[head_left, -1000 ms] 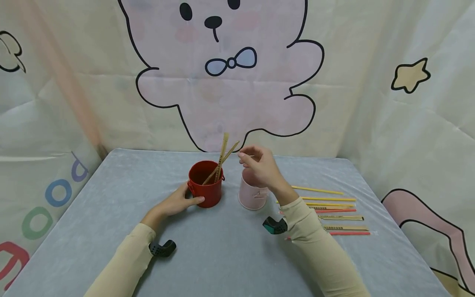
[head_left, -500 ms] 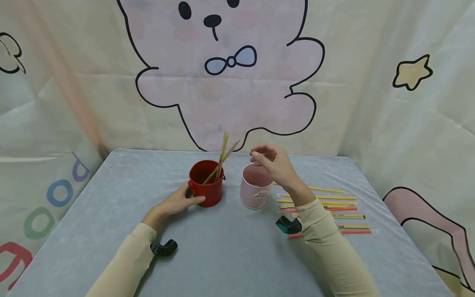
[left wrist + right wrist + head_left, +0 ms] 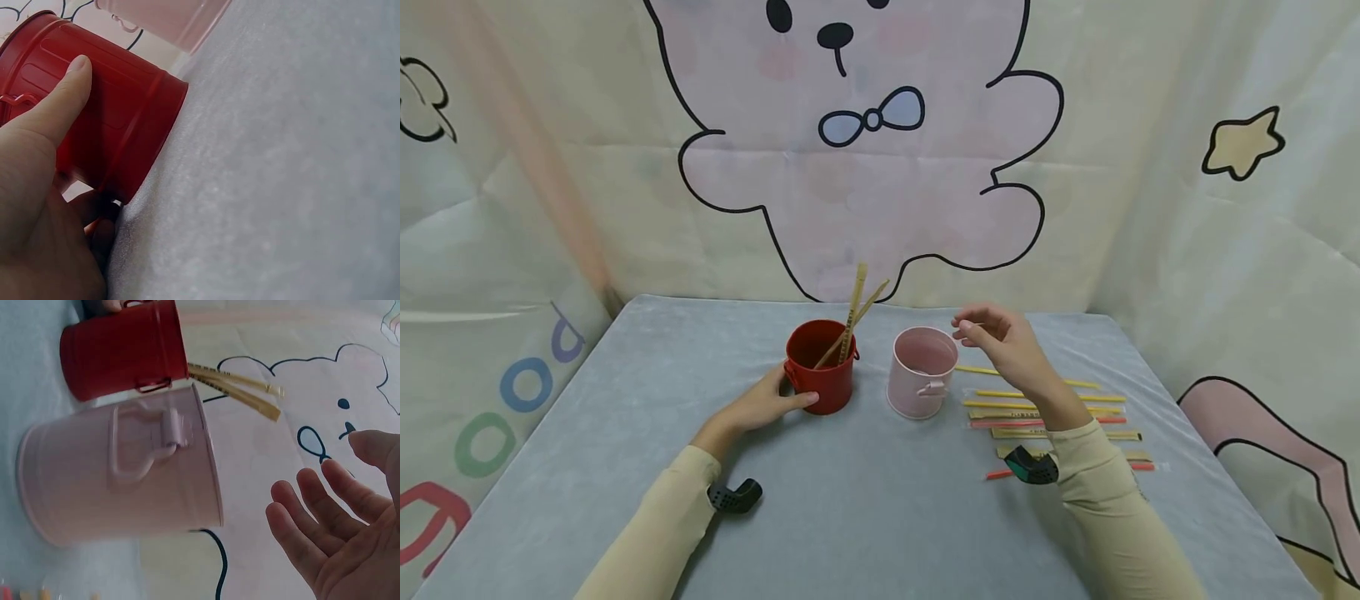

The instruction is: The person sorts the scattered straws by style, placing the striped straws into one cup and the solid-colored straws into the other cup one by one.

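My left hand [image 3: 767, 404] grips the red bucket [image 3: 827, 392] at its left side. In the left wrist view the thumb [image 3: 65, 100] lies along the bucket's wall, with the fingers partly hidden behind and under it. Two slim tan sticks [image 3: 852, 312] with dark print lean in the red bucket and stick out above its rim. To its right stands a pink bucket [image 3: 913, 392], upright, with a small handle on its side. My right hand [image 3: 1003, 342] hovers just right of the pink bucket's rim. The right wrist view shows its fingers apart from the thumb, with nothing between them.
Right of the pink bucket, several slim sticks lie in a row on the blue-grey cloth [image 3: 880, 517]: yellow sticks [image 3: 1093, 398], tan printed sticks [image 3: 1123, 435] and red sticks [image 3: 1000, 475]. My right forearm passes over them. A curtain with a cartoon bear [image 3: 865, 192] hangs behind the table.
My right hand has moved right, from above the pink bucket to beside its rim, uncovering the bucket's mouth. The left hand keeps its grip on the red bucket.
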`<act>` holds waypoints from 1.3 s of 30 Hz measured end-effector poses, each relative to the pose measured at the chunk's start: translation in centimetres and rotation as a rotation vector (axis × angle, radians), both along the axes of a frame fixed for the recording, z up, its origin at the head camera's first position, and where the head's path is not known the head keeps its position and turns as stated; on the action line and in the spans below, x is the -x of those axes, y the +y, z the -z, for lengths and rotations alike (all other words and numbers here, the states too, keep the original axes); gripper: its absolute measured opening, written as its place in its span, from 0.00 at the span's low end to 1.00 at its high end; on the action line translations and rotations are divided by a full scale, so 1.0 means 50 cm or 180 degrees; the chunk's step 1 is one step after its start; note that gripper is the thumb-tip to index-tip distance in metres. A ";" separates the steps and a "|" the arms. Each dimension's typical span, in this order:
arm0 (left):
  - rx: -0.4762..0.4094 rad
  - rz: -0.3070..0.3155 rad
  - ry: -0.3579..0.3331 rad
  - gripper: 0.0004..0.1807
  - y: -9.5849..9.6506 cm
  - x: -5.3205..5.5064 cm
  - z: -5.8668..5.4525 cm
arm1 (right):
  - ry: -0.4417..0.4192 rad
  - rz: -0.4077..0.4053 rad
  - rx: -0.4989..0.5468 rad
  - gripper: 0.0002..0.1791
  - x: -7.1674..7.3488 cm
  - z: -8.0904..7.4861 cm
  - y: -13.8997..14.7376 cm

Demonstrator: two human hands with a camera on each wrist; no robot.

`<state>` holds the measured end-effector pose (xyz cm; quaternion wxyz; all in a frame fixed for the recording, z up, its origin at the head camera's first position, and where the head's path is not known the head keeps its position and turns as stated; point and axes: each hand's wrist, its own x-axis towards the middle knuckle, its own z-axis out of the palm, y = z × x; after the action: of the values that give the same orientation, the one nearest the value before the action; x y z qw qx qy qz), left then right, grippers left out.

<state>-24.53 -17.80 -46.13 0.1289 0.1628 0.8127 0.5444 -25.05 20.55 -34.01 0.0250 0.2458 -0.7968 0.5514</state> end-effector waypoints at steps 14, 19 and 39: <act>0.0067 0.0023 0.0073 0.44 0.002 0.002 0.001 | -0.0136 -0.0140 -0.0540 0.15 -0.015 0.051 0.136; 0.0071 0.0010 0.0027 0.44 0.005 0.002 0.001 | -0.0270 -0.0114 -0.0740 0.15 -0.022 0.067 0.189; 0.0208 -0.0009 0.0064 0.46 -0.002 0.004 -0.001 | -0.0649 -0.0405 -0.1321 0.18 -0.005 0.134 0.256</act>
<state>-24.71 -17.91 -46.10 0.1252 0.1627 0.8315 0.5161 -24.80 33.35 -40.73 -0.1415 0.2384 -0.8744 0.3982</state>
